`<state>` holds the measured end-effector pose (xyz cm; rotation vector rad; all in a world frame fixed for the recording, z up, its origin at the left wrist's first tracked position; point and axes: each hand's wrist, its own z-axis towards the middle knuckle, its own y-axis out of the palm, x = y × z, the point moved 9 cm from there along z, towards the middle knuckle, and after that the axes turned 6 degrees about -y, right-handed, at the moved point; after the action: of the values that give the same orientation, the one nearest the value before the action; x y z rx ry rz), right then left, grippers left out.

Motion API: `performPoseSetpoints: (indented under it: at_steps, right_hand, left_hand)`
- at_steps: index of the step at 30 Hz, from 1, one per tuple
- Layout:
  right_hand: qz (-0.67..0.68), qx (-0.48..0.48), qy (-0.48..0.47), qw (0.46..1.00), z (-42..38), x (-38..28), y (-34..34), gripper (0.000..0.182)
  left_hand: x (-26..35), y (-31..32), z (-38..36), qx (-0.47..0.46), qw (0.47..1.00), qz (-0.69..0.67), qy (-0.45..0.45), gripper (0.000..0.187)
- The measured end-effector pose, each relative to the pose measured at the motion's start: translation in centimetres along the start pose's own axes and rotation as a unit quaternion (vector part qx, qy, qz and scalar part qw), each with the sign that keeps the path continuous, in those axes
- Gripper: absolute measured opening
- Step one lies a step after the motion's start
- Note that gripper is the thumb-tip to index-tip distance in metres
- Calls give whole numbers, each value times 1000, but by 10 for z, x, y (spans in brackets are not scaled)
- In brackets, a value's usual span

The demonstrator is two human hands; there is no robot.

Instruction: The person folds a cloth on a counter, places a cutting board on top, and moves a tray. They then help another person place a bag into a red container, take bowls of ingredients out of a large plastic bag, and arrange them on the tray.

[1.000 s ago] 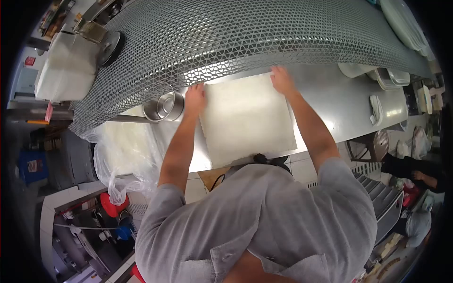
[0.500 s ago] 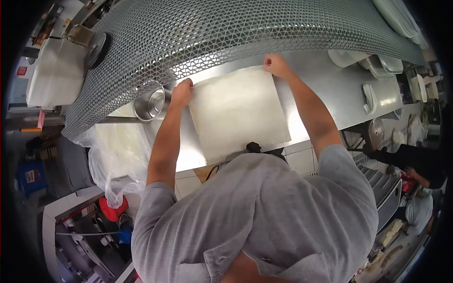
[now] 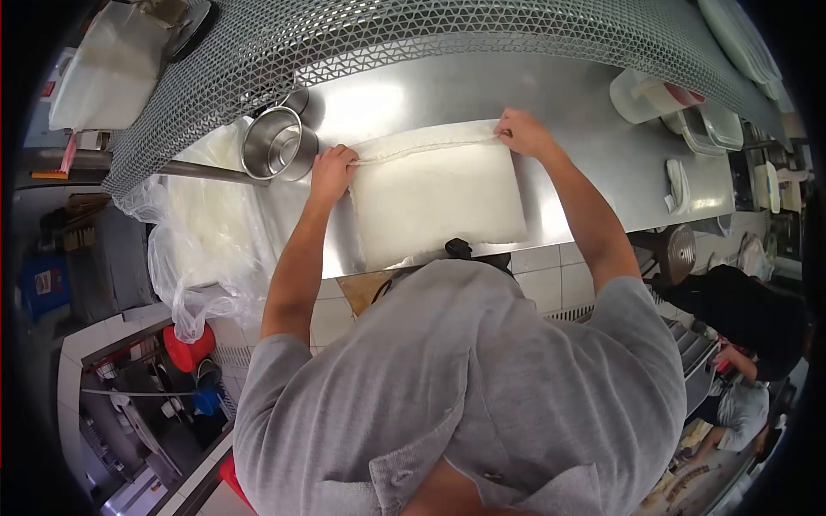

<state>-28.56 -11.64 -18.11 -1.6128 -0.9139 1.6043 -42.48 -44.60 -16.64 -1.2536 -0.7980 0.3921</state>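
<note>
A large pale rectangular sheet [image 3: 439,202] lies on the steel counter in front of the person's body. Its far part is folded over toward the body, and the folded edge runs between the two hands. My left hand [image 3: 334,170] pinches the left end of that edge. At the right end, my right hand [image 3: 521,133] holds the same edge between closed fingers. The sheet's near edge reaches the counter's front edge, close to the grey shirt.
Steel pots [image 3: 280,144] stand left of the sheet. Further left lies clear plastic wrapping [image 3: 211,232] with pale sheets. A wire mesh shelf [image 3: 413,30] hangs over the back. Plastic containers [image 3: 645,93] and a folded cloth [image 3: 678,186] sit at right. Other people [image 3: 740,314] are at far right.
Both hands have drawn the sheet's far edge over toward the body, making a fold. The camera view has shifted, showing more of the counter and pots beneath the mesh shelf.
</note>
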Motion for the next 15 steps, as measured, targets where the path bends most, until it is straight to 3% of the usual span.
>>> performPoseSetpoints:
  at_steps: [6, 12, 13, 15]
  right_hand:
    - [-55, 35, 6, 998, -11, -3, -2, 12]
    - [-121, -5, 43, 992, -14, 0, -2, 15]
    - [-84, 10, 95, 992, -11, 13, -6, 16]
    - [-40, 19, 142, 989, -11, 24, -3, 19]
  left_hand:
    - [0, -9, -6, 52, 998, 27, 19, 9]
    - [4, -8, -13, 42, 998, 16, 42, 13]
    - [6, -9, -8, 45, 998, 14, 45, 13]
    - [-11, -13, -10, 35, 993, -112, -34, 17]
